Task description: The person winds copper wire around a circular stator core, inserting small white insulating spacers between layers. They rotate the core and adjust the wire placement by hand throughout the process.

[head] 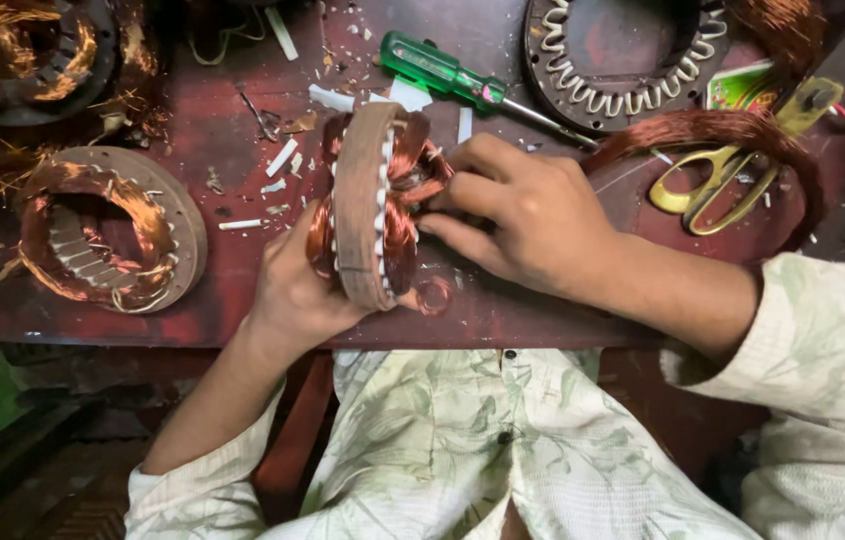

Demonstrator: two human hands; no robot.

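Note:
A round motor stator wound with copper wire stands on edge on the red workbench. My left hand grips it from below and behind, holding it upright. My right hand reaches in from the right, its fingertips pressed into the copper coils on the stator's right face. A loop of copper wire arcs over the bench beside my right wrist.
A green-handled screwdriver lies behind the stator. Yellow-handled scissors lie at right. A second wound stator lies flat at left, a bare stator core at top right, another wound one top left. White paper scraps litter the bench.

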